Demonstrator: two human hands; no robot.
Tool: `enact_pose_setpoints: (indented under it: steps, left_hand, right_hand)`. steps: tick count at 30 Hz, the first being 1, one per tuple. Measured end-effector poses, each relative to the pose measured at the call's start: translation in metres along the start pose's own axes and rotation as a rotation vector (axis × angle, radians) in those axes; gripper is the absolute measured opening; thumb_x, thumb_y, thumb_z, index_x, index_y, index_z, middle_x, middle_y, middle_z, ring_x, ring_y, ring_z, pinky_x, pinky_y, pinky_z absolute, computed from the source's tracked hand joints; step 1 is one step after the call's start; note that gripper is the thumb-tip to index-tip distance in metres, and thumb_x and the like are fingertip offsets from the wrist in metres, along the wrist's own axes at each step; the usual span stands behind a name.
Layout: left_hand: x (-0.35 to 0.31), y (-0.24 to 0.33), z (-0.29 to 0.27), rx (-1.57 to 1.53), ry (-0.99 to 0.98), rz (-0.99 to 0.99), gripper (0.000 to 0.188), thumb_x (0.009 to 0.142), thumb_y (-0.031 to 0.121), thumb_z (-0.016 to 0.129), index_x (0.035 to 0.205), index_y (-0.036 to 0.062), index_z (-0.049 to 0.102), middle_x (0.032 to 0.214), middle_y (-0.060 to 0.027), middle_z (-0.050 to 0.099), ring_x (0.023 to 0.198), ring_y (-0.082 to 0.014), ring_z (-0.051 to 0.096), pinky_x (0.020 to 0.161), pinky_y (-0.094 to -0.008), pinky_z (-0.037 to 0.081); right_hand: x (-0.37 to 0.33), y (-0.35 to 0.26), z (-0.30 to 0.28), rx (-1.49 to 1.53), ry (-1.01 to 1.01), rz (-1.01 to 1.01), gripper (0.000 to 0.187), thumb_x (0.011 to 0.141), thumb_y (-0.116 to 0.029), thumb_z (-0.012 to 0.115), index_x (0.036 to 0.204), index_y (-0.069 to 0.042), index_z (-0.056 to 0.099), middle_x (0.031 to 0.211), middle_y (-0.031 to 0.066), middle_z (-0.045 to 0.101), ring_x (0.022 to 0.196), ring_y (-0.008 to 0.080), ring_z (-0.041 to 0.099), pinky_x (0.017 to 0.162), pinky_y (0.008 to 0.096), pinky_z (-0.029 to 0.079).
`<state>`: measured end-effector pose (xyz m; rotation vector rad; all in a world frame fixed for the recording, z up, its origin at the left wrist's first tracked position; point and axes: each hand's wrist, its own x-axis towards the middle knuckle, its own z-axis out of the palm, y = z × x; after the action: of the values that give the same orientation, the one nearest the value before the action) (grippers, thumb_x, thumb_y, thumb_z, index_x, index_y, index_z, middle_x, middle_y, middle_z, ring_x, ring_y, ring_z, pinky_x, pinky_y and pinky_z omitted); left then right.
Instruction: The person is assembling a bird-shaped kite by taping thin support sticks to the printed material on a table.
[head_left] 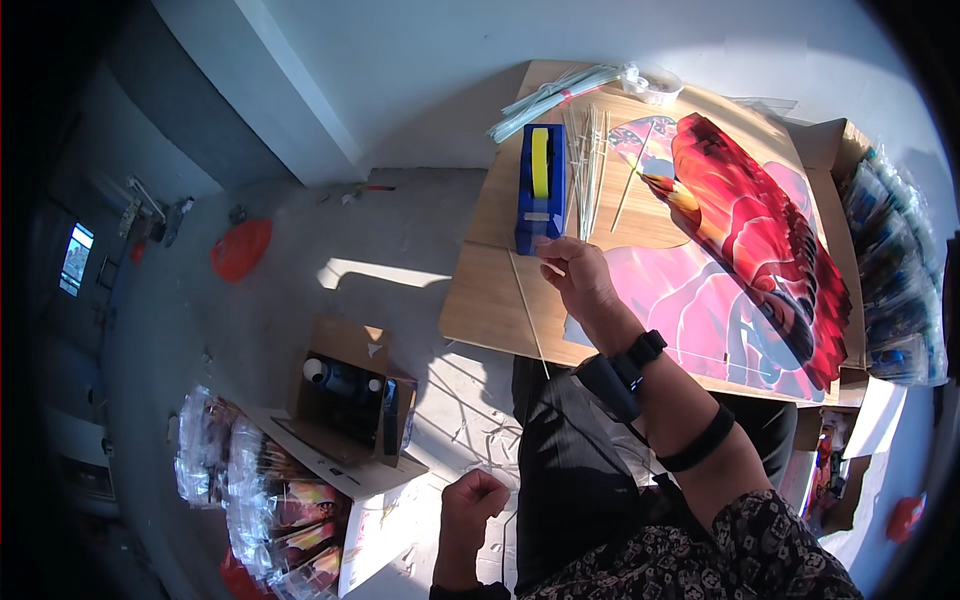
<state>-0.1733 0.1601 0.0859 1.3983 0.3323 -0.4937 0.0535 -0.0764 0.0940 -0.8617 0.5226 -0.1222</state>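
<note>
My right hand reaches over the table's left part, thumb and forefinger pinched at the near end of a blue tape dispenser. A translucent bit at the fingertips looks like clear tape. The dispenser carries a roll with a yellow core. My left hand is curled closed, low beside my leg; whatever it may hold is hidden. One thin stick crosses the table's near edge, close to my right hand. Right of that hand lie a pale pink printed sheet and a bright red printed cut-out overlapping it.
Thin sticks lie beside the dispenser, with a bundle of pale strips and a white bowl behind. Boxes of plastic-wrapped packs stand at right. An open carton and more wrapped packs occupy the floor at left.
</note>
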Motion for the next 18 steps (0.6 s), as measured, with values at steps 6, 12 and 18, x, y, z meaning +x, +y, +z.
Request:
enact_pose_setpoints:
  steps: [6, 12, 18]
  left_hand:
    - [0.011, -0.01, -0.005, 0.08, -0.023, -0.006, 0.005, 0.075, -0.003, 0.063, 0.076, -0.0028, 0.058, 0.062, -0.0049, 0.055, 0.055, -0.0102, 0.049, 0.052, -0.0229, 0.039]
    - [0.018, -0.022, -0.008, 0.021, -0.022, -0.01, 0.004, 0.076, -0.001, 0.062, 0.076, -0.0019, 0.058, 0.063, -0.0043, 0.055, 0.056, -0.0104, 0.05, 0.054, -0.0235, 0.04]
    - [0.013, -0.038, -0.024, 0.093, 0.005, -0.035, 0.004, 0.076, 0.0, 0.063, 0.078, -0.0008, 0.059, 0.066, -0.0035, 0.056, 0.061, -0.0104, 0.051, 0.059, -0.0237, 0.041]
  right_hand:
    - [0.001, -0.002, -0.003, -0.27, 0.064, -0.075, 0.012, 0.078, -0.013, 0.068, 0.074, -0.004, 0.061, 0.065, 0.0019, 0.057, 0.052, 0.0106, 0.048, 0.048, 0.0236, 0.037]
    - [0.015, -0.002, 0.009, -0.169, 0.056, 0.042, 0.012, 0.077, -0.006, 0.068, 0.072, -0.003, 0.058, 0.061, 0.0013, 0.052, 0.052, 0.0098, 0.047, 0.045, 0.024, 0.033]
    - [0.0, 0.006, -0.008, -0.163, 0.053, 0.009, 0.013, 0.074, -0.005, 0.071, 0.071, -0.006, 0.059, 0.06, -0.0013, 0.051, 0.052, 0.0075, 0.045, 0.045, 0.0223, 0.03]
